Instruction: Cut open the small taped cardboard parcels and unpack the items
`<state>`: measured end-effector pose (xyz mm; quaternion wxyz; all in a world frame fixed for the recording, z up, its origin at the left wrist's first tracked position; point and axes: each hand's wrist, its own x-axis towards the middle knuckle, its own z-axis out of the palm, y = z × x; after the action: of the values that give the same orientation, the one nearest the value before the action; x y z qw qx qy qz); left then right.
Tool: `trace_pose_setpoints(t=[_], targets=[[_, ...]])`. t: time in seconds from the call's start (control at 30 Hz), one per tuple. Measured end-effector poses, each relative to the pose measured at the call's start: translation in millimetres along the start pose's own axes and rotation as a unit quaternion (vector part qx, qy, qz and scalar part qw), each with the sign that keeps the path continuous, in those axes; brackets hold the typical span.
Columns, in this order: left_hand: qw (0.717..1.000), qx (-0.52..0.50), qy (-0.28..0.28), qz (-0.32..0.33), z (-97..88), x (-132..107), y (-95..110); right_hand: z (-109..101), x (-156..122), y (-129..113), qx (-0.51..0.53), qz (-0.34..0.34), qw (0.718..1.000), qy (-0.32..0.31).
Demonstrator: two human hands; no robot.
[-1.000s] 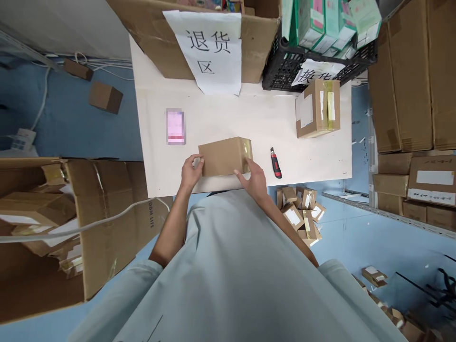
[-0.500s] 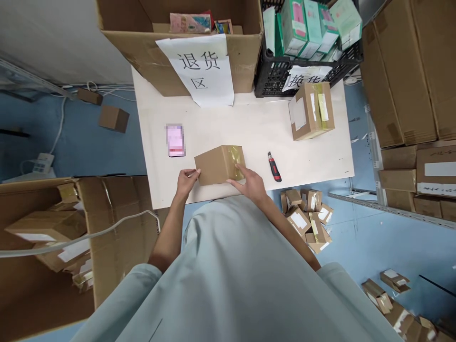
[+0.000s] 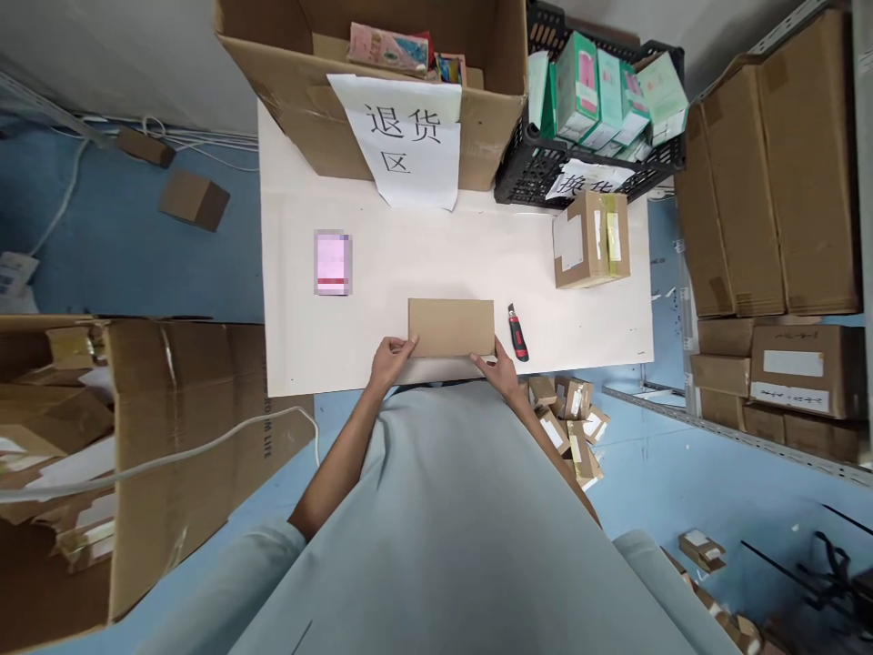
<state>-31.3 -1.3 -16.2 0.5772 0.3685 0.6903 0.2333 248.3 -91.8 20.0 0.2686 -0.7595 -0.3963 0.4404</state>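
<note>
Now one box, left grip and right grip (two, both tight) on it.

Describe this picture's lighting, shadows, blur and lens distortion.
Head view: light is soft and even, with no glare on the white table; only a faint shadow lies by the plain brown box that the left hand and right hand hold; focus is sharp, save one pixelated pink patch; the wide lens tilts the stacked cartons outward at the right edge.
</note>
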Motion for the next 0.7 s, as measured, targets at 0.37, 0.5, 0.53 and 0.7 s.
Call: trace_pose_setpoints(t=[0.37, 0.5, 0.53, 0.7], targets=[[0.99, -0.077, 0.029, 0.116, 3.5, -8, 44, -43, 17, -30, -0.031, -0.039, 0.997, 0.057], [0.989, -0.068, 0.053, 0.122, 3.8, -9, 49, -42, 36, -42, -0.058, -0.048, 0.996, 0.041], [0.989, -0.065, 0.058, 0.119, 2.8, -9, 49, -41, 39, -43, -0.061, -0.05, 0.996, 0.032], [0.99, 0.004, 0.095, 0.103, 0.6, -11, 54, -48, 55, -44, -0.038, -0.06, 0.997, -0.026]])
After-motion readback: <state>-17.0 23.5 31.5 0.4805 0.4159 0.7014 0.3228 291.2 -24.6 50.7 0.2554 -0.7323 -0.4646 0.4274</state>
